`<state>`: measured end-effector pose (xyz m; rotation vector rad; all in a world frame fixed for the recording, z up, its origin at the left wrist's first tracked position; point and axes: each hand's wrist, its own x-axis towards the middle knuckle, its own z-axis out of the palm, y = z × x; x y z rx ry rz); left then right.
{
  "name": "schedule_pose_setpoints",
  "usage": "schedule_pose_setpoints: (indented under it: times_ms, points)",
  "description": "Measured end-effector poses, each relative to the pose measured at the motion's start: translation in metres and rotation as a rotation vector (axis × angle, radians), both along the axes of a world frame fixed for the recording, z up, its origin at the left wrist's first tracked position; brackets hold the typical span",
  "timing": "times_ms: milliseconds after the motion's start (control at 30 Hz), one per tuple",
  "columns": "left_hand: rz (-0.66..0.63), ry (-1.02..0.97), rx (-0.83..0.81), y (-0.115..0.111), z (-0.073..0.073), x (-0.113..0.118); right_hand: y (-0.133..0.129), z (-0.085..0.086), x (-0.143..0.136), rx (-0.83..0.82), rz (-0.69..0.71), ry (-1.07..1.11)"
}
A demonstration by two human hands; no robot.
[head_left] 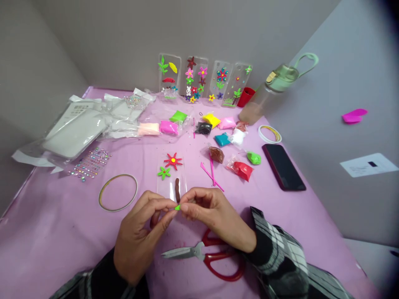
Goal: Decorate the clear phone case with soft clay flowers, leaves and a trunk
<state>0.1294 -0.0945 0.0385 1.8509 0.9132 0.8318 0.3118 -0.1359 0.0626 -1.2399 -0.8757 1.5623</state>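
I pinch a tiny bright-green clay bit btwn my left hand & right hand fingertips, both closed on it, just below the clear plastic phone case w/ its upright brown clay stem.

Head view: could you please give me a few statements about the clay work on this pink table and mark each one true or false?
1. Both hands pinch a small green clay piece between them. True: the left hand and right hand meet on it.
2. The scissors have blue handles. False: the handles are red.
3. The clear case under the hands carries a red flower and a green flower. True.
4. The black phone lies left of the hands. False: it lies to their right.
5. The decorated cases lean against the back wall. True.
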Motion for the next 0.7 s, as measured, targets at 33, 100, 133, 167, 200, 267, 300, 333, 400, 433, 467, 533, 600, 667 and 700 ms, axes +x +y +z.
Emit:
schedule_pose_setpoints:
  times_ms: [33,100,133,167,200,267,300,333,400,433,467,533,600,667,700]
  points:
    - [-0.002,0.001,0.005,0.0002,0.0002,0.0002,0.0001,-0.0003,0.0000,0.001,0.002,-0.001]
    - [0.003,0.004,0.021,0.0002,0.0009,0.0007,0.0004,-0.0008,-0.0003,-0.003,0.005,-0.001]
    - [0.006,0.007,0.028,0.0000,0.0013,0.0009,0.0006,-0.0010,-0.0005,-0.006,0.005,-0.002]
    - [0.007,0.010,0.035,-0.0002,0.0014,0.0009,0.0009,-0.0010,-0.0007,-0.009,0.004,-0.003]
    - [0.005,0.014,0.037,-0.0005,0.0015,0.0008,0.0012,-0.0009,-0.0009,-0.011,0.002,-0.006]
    - [-0.006,0.018,0.037,-0.0008,0.0011,0.0005,0.0015,-0.0007,-0.0015,-0.012,-0.001,-0.017]
    - [-0.011,0.019,0.036,-0.0009,0.0008,0.0003,0.0015,-0.0007,-0.0018,-0.013,0.000,-0.022]
    - [-0.014,0.021,0.036,-0.0009,0.0004,0.0003,0.0013,-0.0009,-0.0022,-0.013,0.000,-0.023]
    - [-0.014,0.023,0.036,-0.0008,-0.0002,0.0005,0.0009,-0.0016,-0.0027,-0.012,0.001,-0.014]
    - [-0.013,0.022,0.038,-0.0007,-0.0003,0.0007,0.0007,-0.0020,-0.0028,-0.011,0.002,-0.008]
    - [-0.013,0.019,0.040,-0.0005,-0.0005,0.0010,0.0006,-0.0022,-0.0027,-0.010,0.002,-0.003]
    - [-0.019,0.011,0.041,-0.0003,-0.0006,0.0014,0.0006,-0.0020,-0.0017,-0.005,0.004,-0.010]
    - [-0.017,0.007,0.032,0.0000,-0.0006,0.0013,0.0009,-0.0007,0.0007,0.008,0.003,-0.037]
    - [-0.003,0.005,0.024,0.0003,-0.0007,0.0006,0.0012,0.0013,0.0041,0.031,-0.009,-0.075]
    - [0.004,0.006,0.019,0.0004,-0.0008,0.0002,0.0011,0.0021,0.0058,0.045,-0.017,-0.103]
